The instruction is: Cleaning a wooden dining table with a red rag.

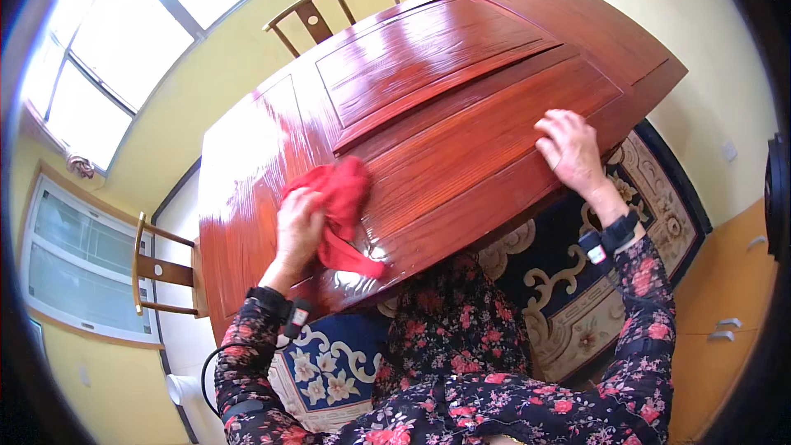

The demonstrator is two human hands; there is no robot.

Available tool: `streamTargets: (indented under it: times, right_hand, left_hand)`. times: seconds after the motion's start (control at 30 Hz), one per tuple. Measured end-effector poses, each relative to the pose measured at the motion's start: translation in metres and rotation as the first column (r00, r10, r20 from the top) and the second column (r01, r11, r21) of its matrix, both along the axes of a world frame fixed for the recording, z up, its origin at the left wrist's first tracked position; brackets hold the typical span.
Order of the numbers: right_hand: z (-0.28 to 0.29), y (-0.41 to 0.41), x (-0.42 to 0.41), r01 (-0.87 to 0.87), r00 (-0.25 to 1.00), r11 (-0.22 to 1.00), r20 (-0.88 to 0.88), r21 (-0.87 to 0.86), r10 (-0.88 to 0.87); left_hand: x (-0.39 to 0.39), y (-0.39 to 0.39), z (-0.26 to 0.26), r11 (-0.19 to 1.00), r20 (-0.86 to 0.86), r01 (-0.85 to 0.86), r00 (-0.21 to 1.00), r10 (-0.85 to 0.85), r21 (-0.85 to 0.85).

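Observation:
A bunched red cloth (337, 198) lies on the glossy reddish-brown wooden table (482, 114), with one corner trailing toward the near edge. My left hand (299, 228) grips the cloth's left side, and its fingertips are partly hidden in the folds. Over the table's near right edge is my right hand (571, 151), holding nothing, with its fingers loosely bent. Whether the right hand touches the wood I cannot tell. The tabletop has recessed panels and a long dark groove.
Wooden chairs (316, 23) stand beyond the far edge, and another chair (164, 271) is at the left end. A patterned blue and beige rug (581, 321) lies underfoot. Wooden cabinets (710, 358) are at the right, and a white bin (180, 389) is at lower left.

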State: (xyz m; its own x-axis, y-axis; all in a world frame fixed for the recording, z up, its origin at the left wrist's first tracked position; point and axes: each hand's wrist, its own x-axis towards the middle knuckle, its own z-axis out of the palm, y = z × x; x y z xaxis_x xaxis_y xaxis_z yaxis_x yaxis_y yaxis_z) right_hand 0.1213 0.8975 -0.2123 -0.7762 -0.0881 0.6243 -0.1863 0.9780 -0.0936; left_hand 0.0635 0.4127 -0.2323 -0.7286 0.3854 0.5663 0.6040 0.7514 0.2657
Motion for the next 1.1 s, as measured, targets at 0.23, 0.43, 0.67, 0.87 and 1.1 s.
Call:
streamTargets:
  times: [0.23,0.43,0.67,0.87,1.1]
  right_hand:
    - [-0.034,0.053,-0.023,0.282,0.956,0.958,-0.065,-0.058,-0.285]
    - [-0.039,0.067,-0.034,0.289,0.954,0.953,-0.057,-0.095,-0.295]
    - [-0.037,0.068,-0.042,0.251,0.963,0.959,-0.064,-0.130,-0.260]
    - [-0.037,0.070,-0.039,0.250,0.962,0.962,-0.084,-0.113,-0.260]
    - [-0.034,0.068,-0.036,0.249,0.963,0.960,-0.073,-0.128,-0.260]
  left_hand:
    - [-0.134,0.046,0.004,0.894,0.269,-0.243,0.952,0.146,0.377]
    - [-0.223,0.173,0.003,0.876,0.368,-0.305,0.818,0.442,-0.374]
    - [-0.128,0.275,0.009,0.837,0.140,0.233,0.972,-0.188,-0.495]
    - [-0.015,0.192,0.024,0.760,0.363,0.480,0.868,-0.338,-0.439]
    - [-0.062,0.184,-0.002,0.903,0.244,-0.072,0.951,0.190,-0.423]
